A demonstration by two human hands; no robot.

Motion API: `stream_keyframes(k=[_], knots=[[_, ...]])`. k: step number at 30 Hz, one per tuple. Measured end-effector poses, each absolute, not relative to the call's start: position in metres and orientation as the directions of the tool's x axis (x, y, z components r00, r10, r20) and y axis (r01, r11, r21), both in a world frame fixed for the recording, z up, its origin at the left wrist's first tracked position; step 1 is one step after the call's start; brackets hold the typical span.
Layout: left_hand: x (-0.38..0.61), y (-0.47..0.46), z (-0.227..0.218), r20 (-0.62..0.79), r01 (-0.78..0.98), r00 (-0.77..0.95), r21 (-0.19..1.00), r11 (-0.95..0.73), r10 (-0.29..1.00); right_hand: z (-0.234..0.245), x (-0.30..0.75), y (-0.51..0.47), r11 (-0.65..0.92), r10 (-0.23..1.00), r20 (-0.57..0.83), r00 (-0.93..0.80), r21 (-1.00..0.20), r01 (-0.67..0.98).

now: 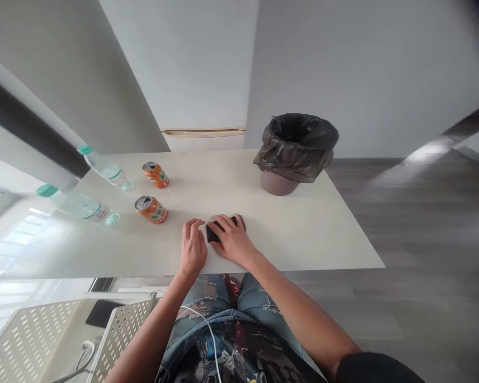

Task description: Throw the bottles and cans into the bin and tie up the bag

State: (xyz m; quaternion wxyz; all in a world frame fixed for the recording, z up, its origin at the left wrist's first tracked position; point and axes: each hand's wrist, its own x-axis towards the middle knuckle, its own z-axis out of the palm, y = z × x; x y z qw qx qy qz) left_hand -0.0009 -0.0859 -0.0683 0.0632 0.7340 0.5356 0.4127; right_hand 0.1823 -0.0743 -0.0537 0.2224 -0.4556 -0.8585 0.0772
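Observation:
Under my right hand (233, 241) lies a black smartphone (214, 234), flat on the white table (303, 234) near its front edge. The fingers of that hand are spread over the phone, and its far corner shows past them. My left hand (193, 247) rests on the table just left of the phone, fingers loosely bent and holding nothing I can see. Left of it are two orange drink cans, a nearer can (152, 209) and a farther can (156, 175), both upright.
Two clear plastic bottles with green caps, a nearer bottle (80, 205) and a farther bottle (106, 168), stand at the table's left. A bin (279, 182) lined with a black bag (299, 154) stands at the back right. A perforated white basket (35, 330) is lower left.

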Motion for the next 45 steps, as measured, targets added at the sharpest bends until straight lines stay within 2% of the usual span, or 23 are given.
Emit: stream_keyframes(k=[4,7,10,13,15,18,22,28,30,32,33,35,37,39,45], knots=[[-0.007,-0.082,-0.070,0.536,0.714,0.100,0.548,-0.436,0.838,-0.050,0.187,-0.066,0.531,0.839,0.307,-0.450,-0.278,0.801],[-0.011,-0.075,-0.074,0.520,0.704,0.122,0.556,-0.443,0.846,-0.051,0.219,-0.075,0.437,0.885,0.301,-0.356,-0.270,0.858],[-0.012,-0.069,-0.077,0.482,0.695,0.181,0.554,-0.459,0.857,-0.057,0.272,-0.094,0.258,0.942,0.285,-0.175,-0.290,0.921],[-0.010,-0.067,-0.079,0.444,0.698,0.230,0.545,-0.465,0.866,-0.064,0.341,-0.116,0.000,0.959,0.270,0.084,-0.297,0.955],[-0.010,-0.066,-0.080,0.425,0.706,0.254,0.533,-0.467,0.869,-0.068,0.388,-0.129,-0.258,0.912,0.250,0.326,-0.270,0.928],[-0.009,-0.066,-0.082,0.413,0.713,0.285,0.511,-0.479,0.865,-0.073,0.444,-0.142,-0.507,0.789,0.293,0.541,-0.187,0.841],[-0.008,-0.067,-0.086,0.407,0.704,0.320,0.502,-0.502,0.856,-0.082,0.471,-0.142,-0.613,0.708,0.339,0.619,-0.138,0.778],[-0.004,-0.071,-0.089,0.418,0.726,0.308,0.478,-0.495,0.855,-0.084,0.470,-0.133,-0.639,0.695,0.341,0.633,-0.109,0.761],[-0.001,-0.074,-0.090,0.414,0.754,0.307,0.443,-0.485,0.857,-0.078,0.468,-0.134,-0.638,0.673,0.397,0.624,-0.114,0.762],[0.004,-0.077,-0.089,0.400,0.785,0.309,0.406,-0.469,0.863,-0.073,0.461,-0.136,-0.603,0.638,0.510,0.576,-0.134,0.786],[0.006,-0.079,-0.088,0.385,0.798,0.311,0.392,-0.459,0.869,-0.071,0.455,-0.136,-0.548,0.637,0.563,0.527,-0.151,0.823],[0.010,-0.082,-0.084,0.349,0.816,0.310,0.380,-0.436,0.884,-0.071,0.435,-0.133,-0.329,0.708,0.600,0.373,-0.187,0.926],[0.012,-0.083,-0.081,0.319,0.830,0.299,0.377,-0.410,0.899,-0.076,0.407,-0.130,-0.059,0.821,0.546,0.166,-0.208,0.976],[0.012,-0.085,-0.079,0.300,0.841,0.285,0.377,-0.388,0.910,-0.083,0.380,-0.127,0.105,0.883,0.469,-0.005,-0.188,0.977],[0.012,-0.090,-0.080,0.286,0.852,0.277,0.368,-0.372,0.918,-0.101,0.349,-0.124,0.174,0.905,0.403,-0.134,-0.064,0.983]])
